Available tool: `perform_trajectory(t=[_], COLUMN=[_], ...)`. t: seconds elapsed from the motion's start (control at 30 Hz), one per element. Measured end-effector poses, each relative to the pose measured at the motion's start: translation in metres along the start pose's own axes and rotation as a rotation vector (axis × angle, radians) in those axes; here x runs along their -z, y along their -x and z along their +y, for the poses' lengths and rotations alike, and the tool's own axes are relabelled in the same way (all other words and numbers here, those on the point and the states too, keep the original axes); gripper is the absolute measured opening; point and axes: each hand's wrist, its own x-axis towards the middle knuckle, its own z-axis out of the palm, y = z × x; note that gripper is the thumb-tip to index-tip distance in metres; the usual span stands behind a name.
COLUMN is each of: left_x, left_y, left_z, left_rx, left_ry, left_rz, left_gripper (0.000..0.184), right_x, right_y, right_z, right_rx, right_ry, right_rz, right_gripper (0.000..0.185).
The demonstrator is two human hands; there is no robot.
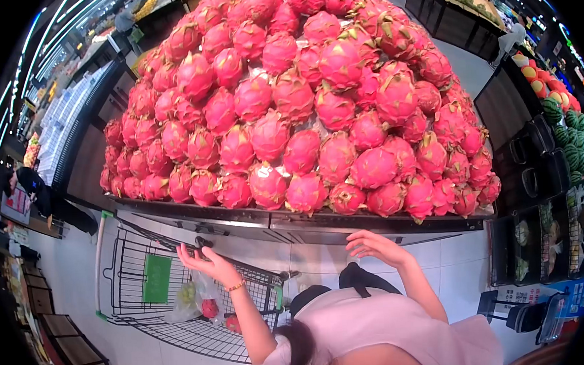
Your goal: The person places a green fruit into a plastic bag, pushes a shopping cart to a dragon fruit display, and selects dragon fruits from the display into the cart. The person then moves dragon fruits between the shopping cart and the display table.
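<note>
A large heap of pink dragon fruit (270,136) fills the display stand (241,215) in front of me. My left hand (207,263) is over the near side of a wire shopping cart (129,283), its fingers apart and nothing in them. My right hand (374,246) hovers just below the stand's front edge, right of centre, fingers spread and empty. Neither hand touches the fruit. In the cart lie a clear bag with green fruit (187,294), a bagged dragon fruit (209,308) and another red item (233,324).
Watermelons (570,143) and black crates (529,163) stand at the right. A person in dark clothes (49,202) is at the far left, and another person (512,39) bends at the upper right. Shelves (69,346) line the lower left.
</note>
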Motion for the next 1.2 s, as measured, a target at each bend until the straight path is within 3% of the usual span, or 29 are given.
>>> perform_trajectory(t=[0.1,0.17,0.2,0.27,0.4,0.53,0.63,0.77,0.83,0.9,1.07,1.2], left_x=[-0.070,-0.110,-0.131,-0.162,-0.219,-0.290,-0.361,-0.424,-0.436,-0.448,-0.456,-0.461], left_y=[0.000,0.010,0.017,0.023,0.012,-0.045,-0.102,-0.142,-0.146,-0.150,-0.147,-0.147], left_z=[0.087,0.146,0.176,0.218,0.278,0.302,0.304,0.325,0.336,0.340,0.341,0.330], left_rx=[-0.218,-0.370,-0.352,-0.524,-0.635,-0.684,-0.646,-0.657,-0.724,-0.617,-0.561,-0.496], left_ry=[0.183,0.118,0.259,0.112,0.129,0.103,0.121,-0.227,-0.596,-0.591,-0.493,-0.295], left_rz=[-0.099,-0.187,-0.256,-0.379,-0.492,-0.462,-0.450,-0.407,-0.416,-0.496,-0.468,-0.467], left_gripper=[0.046,0.046,0.048,0.052,0.052,0.057,0.073,0.083,0.079,0.080,0.093,0.090], right_x=[0.029,0.044,0.056,0.078,0.112,0.134,0.146,0.148,0.144,0.146,0.140,0.133], right_y=[0.016,0.032,0.039,0.052,0.071,0.087,0.096,0.099,0.101,0.097,0.088,0.081], right_z=[-0.034,-0.061,-0.068,-0.080,-0.093,-0.098,-0.099,-0.098,-0.100,-0.099,-0.102,-0.105], right_rx=[0.072,0.163,0.240,0.256,0.269,0.337,0.412,0.507,0.498,0.526,0.512,0.472], right_ry=[0.006,0.016,0.036,0.035,-0.003,-0.071,-0.109,-0.172,-0.176,-0.181,-0.223,-0.224], right_rz=[-0.184,-0.284,-0.337,-0.378,-0.427,-0.403,-0.328,-0.194,-0.101,-0.078,0.047,0.073], right_gripper=[0.050,0.054,0.058,0.060,0.063,0.065,0.064,0.059,0.058,0.055,0.053,0.052])
